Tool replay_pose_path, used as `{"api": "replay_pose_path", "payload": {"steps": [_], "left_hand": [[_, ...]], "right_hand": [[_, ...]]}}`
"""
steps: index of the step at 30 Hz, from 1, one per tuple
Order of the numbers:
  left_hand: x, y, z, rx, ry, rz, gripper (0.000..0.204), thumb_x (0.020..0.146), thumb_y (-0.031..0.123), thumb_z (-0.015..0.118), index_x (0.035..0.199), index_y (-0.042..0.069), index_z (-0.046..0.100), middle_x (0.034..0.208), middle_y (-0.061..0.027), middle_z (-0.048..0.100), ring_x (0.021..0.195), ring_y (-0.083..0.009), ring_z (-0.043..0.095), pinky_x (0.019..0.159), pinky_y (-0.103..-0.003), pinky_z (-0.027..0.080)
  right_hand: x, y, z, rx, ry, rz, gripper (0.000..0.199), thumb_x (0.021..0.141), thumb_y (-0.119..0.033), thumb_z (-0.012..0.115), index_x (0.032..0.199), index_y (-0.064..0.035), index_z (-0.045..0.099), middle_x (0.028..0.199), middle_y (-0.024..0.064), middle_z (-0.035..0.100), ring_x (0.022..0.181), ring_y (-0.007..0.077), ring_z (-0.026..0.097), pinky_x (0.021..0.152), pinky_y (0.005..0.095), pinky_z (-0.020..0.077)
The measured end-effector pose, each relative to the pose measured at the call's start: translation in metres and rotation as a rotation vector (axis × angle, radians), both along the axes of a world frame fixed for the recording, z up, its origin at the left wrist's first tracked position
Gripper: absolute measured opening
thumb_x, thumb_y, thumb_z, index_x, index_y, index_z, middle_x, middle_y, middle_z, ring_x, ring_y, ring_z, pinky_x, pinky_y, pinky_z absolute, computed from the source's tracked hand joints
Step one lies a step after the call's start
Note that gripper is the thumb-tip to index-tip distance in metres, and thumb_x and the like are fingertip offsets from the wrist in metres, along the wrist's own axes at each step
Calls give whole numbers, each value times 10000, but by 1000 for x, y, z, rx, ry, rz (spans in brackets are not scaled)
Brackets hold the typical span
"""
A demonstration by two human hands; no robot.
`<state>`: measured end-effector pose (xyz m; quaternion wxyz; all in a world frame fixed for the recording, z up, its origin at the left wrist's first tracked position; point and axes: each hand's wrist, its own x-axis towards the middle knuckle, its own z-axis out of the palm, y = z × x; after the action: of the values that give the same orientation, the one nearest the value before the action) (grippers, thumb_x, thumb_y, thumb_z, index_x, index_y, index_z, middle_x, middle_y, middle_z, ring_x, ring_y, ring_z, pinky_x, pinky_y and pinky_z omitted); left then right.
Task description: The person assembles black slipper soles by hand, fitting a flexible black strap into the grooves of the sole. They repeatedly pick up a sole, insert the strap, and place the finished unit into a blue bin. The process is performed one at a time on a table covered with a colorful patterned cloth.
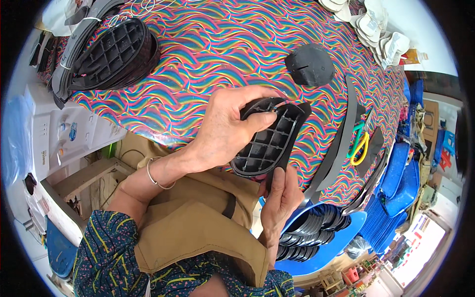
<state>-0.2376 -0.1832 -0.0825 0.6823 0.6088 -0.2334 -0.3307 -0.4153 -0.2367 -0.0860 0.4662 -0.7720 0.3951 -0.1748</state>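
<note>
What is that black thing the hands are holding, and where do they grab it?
A black grid-ribbed shoe sole. The left hand grips its upper end, the right hand pinches its lower edge.

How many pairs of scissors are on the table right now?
1: the scissors with green and yellow handles lie right of the right hand, among dark strips. Others may be hidden under material.

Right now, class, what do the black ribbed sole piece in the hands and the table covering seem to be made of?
Black ribbed sole piece: likely moulded plastic or hard rubber, matt; crisp grid ribs suggest moulding. Table covering: probably printed vinyl or oilcloth, faintly glossy, lying flat with rainbow waves.
</note>
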Motion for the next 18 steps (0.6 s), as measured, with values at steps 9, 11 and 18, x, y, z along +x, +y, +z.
{"api": "replay_pose_path", "payload": {"steps": [9,11,18], "left_hand": [[-3,-6,3,-43,-12,45,259,862,27,701,1112,-34,672,914,-28,698,770,-59,609,687,-217,501],[-5,-7,3,-59,-56,61,257,862,30,703,1107,-41,672,932,-40,703,776,-63,613,694,-221,504],[-17,-10,8,-218,-182,162,234,904,42,657,1122,-37,629,971,-83,703,843,-106,651,728,-259,524]], "right_hand": [[0,13,-6,-94,-63,-75,284,1052,-198,454,1078,32,620,565,19,549,481,60,471,446,223,342],[1,20,-14,-168,-102,-105,274,1043,-182,475,1135,37,611,585,16,560,485,58,473,449,222,348],[21,16,-11,-140,-302,-244,273,992,-103,563,1211,58,581,696,26,618,499,59,495,455,209,362]]}}
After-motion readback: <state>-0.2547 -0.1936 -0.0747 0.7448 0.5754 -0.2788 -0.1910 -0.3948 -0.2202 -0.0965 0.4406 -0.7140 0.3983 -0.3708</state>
